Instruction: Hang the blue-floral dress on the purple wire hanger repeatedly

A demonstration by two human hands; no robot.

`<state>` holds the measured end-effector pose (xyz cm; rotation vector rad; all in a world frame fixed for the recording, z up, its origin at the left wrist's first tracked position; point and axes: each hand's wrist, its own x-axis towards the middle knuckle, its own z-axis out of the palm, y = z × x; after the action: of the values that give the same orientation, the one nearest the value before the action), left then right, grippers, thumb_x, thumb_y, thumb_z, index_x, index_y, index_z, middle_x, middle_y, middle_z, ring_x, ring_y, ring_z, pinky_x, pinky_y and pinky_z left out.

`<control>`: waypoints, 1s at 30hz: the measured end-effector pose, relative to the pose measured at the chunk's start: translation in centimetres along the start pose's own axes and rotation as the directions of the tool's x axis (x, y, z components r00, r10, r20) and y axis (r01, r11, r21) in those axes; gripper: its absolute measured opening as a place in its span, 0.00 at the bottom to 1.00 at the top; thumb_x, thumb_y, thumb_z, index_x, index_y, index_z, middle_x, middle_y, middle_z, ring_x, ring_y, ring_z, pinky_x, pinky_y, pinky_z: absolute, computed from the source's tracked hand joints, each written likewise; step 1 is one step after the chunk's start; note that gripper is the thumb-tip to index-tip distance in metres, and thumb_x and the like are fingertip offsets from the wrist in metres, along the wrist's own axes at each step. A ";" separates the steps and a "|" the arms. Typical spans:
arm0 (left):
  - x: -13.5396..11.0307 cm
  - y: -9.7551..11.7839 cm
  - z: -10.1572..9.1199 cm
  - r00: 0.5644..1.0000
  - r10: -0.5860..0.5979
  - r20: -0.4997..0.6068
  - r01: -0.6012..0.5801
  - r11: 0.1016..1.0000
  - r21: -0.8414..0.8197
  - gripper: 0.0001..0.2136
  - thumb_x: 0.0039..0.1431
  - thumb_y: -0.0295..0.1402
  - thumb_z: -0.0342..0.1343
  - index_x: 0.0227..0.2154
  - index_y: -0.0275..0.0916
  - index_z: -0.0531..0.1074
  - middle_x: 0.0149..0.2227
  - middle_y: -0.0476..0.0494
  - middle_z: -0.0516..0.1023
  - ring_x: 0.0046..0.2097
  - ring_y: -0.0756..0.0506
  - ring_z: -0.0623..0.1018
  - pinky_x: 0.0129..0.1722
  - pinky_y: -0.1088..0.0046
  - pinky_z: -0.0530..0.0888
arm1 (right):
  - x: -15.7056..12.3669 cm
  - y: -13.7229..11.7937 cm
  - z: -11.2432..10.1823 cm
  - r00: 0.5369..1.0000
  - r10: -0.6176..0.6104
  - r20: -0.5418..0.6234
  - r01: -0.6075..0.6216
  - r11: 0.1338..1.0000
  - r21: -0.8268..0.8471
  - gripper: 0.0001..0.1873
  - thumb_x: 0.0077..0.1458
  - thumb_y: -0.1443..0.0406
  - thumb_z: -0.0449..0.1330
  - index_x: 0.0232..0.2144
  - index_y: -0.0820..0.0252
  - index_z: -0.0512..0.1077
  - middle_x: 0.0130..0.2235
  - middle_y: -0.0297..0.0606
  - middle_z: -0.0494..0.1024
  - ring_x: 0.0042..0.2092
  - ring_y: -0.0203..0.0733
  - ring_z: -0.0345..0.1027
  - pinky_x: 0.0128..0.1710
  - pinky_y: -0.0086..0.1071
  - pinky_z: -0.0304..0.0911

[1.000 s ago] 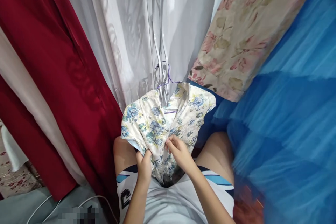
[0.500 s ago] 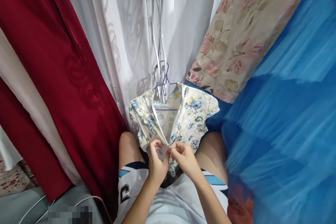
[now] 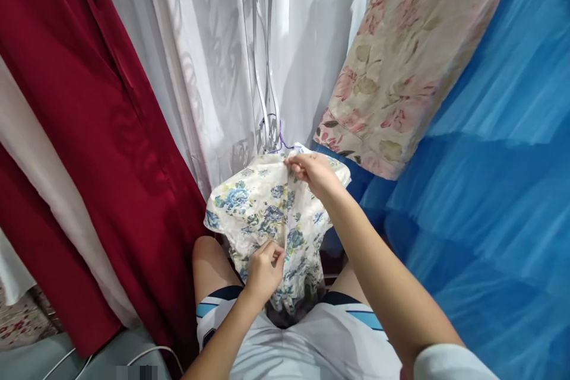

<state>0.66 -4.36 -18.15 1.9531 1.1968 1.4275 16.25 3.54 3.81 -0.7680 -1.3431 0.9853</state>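
A small white dress with blue flowers [image 3: 262, 214] hangs on a purple hanger [image 3: 279, 136] in front of my knees. My left hand [image 3: 263, 270] pinches the dress low down, near its closed back seam. My right hand [image 3: 314, 171] is closed on the dress's top edge at the neck, just under the hanger hook. The opening down the dress is drawn together between my two hands.
A dark red curtain [image 3: 98, 130] hangs at the left and white sheer curtains [image 3: 214, 59] behind the dress. A floral cloth [image 3: 401, 59] and blue netting [image 3: 490, 190] fill the right. White cables [image 3: 75, 356] lie at the lower left.
My right hand has travelled up from the lower part of the dress to its neck, and the open slit is now closed. My left hand stays low on the fabric.
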 end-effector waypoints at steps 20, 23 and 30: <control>17.4 12.4 -9.0 0.857 0.506 -0.101 -0.462 0.839 0.287 0.11 0.67 0.36 0.48 0.34 0.39 0.73 0.31 0.47 0.75 0.35 0.48 0.74 0.37 0.75 0.68 | -2.7 4.4 1.4 0.958 -0.287 -0.023 0.249 0.866 -0.434 0.10 0.55 0.61 0.57 0.24 0.57 0.64 0.19 0.28 0.64 0.21 0.34 0.56 0.23 0.28 0.50; 17.7 11.3 -11.7 0.844 0.440 -0.306 -0.370 0.891 0.261 0.12 0.67 0.38 0.48 0.35 0.38 0.73 0.30 0.48 0.76 0.34 0.49 0.75 0.37 0.76 0.69 | -4.0 6.1 1.4 0.969 -0.245 0.034 0.232 0.851 -0.472 0.10 0.54 0.62 0.57 0.22 0.56 0.63 0.18 0.29 0.64 0.21 0.35 0.57 0.23 0.29 0.50; 14.9 2.3 -19.1 0.911 0.097 -0.402 -0.005 0.975 0.223 0.09 0.61 0.37 0.53 0.35 0.38 0.75 0.34 0.46 0.79 0.39 0.46 0.77 0.40 0.76 0.68 | -6.5 6.5 2.5 0.971 -0.166 0.174 0.229 0.857 -0.462 0.08 0.51 0.66 0.55 0.22 0.57 0.63 0.19 0.28 0.66 0.23 0.35 0.59 0.24 0.28 0.52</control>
<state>-14.61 4.24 -1.27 1.8865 1.5520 1.8720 13.16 0.07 -4.51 -0.9221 -1.7765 0.5421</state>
